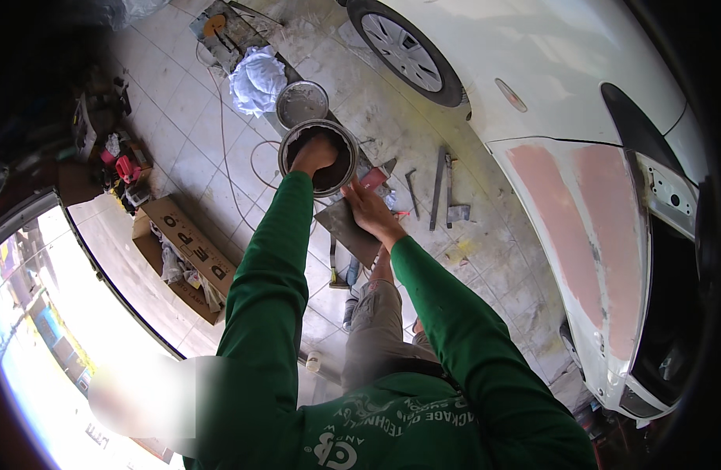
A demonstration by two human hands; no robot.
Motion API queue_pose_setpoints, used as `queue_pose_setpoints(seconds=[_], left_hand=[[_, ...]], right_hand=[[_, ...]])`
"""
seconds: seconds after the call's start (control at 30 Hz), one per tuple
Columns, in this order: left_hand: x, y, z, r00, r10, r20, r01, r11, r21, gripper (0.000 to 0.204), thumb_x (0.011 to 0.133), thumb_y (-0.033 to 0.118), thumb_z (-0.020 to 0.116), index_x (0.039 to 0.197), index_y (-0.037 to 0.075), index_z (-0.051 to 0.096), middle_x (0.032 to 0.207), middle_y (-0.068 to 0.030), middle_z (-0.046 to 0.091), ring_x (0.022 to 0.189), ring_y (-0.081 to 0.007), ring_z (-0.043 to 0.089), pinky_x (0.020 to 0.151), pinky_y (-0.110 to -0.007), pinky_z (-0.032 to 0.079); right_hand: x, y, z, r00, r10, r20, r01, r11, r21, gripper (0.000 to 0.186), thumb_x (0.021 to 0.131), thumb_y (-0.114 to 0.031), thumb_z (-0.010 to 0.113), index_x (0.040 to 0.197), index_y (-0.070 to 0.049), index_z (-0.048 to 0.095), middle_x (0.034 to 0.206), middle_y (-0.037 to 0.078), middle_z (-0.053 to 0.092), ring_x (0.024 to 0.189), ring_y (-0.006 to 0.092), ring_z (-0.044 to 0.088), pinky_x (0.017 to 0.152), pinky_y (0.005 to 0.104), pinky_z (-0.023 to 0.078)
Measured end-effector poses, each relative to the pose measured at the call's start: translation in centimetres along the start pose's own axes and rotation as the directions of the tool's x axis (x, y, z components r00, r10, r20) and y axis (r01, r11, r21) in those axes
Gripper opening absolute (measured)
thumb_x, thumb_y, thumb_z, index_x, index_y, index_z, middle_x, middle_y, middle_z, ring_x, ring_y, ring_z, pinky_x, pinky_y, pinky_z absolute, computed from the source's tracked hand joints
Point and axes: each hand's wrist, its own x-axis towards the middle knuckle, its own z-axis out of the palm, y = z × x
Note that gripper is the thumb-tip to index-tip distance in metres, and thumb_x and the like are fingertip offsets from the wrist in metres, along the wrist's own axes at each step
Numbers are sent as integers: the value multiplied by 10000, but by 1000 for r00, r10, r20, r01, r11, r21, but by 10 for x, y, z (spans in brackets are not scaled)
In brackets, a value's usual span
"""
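Observation:
My left hand [318, 153] reaches down inside a round open metal can [284, 160] with a dark interior. It looks closed, its fingertips and anything in them hidden in the can. My right hand [366, 211] is beside the can's near right rim, gripping a thin, flat grey-brown plate [346, 230] that tilts down toward my legs. Its fingertips come close to the rim; whether they touch it I cannot tell. Just beyond stands a second round can [302, 103] with a grey surface. A red block-like piece [373, 178] lies near my right fingers.
A crumpled white cloth [257, 81] sits farther along the narrow bench. Flat metal tools [438, 188] and a hammer [338, 266] lie on the tiled floor, with a thin hose [222, 129] at left. A cardboard box [190, 249] stands left; a white car [564, 188] with pinkish patches fills the right.

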Motion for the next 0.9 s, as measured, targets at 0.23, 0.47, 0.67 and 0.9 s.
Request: queue_pose_setpoints(seconds=[0.23, 0.47, 0.67, 0.9], left_hand=[[-28, -7, -13, 999, 27, -40, -32, 991, -128, 236, 841, 146, 599, 927, 41, 793, 1030, -176, 756, 932, -330, 730, 831, -444, 577], [-127, -18, -119, 881, -407, 239, 278, 38, -960, 389, 744, 49, 599, 1097, -17, 748, 981, -130, 760, 869, -251, 711, 805, -373, 553], [-190, 16, -133, 777, -617, -123, 12, 210, -978, 434, 818, 34, 541, 1212, 22, 723, 1021, -149, 754, 940, -207, 703, 873, -329, 547], [-195, 51, -131, 734, -666, -135, -33, 164, -986, 421, 826, 40, 559, 1216, 19, 716, 1048, -158, 754, 969, -203, 709, 889, -325, 550]], right_hand=[[3, -13, -4, 996, 23, 91, -9, 988, -152, 617, 1078, -423, 400, 1586, -94, 278, 1124, 303, 677, 1026, 492, 650, 872, 558, 502], [-14, 10, -43, 998, 39, 51, -39, 999, -3, 710, 1013, -568, 519, 1418, 15, 512, 1264, 293, 642, 1077, 418, 671, 925, 447, 516], [-74, 17, -104, 940, 207, 272, -337, 699, 632, 481, 937, -405, 687, 1229, -24, 656, 1144, 94, 692, 1085, 249, 639, 959, 415, 478], [-71, -3, -132, 882, 470, 37, -348, 595, 725, 256, 945, -263, 631, 1100, -64, 679, 1172, 71, 671, 1151, 209, 574, 972, 438, 433]])
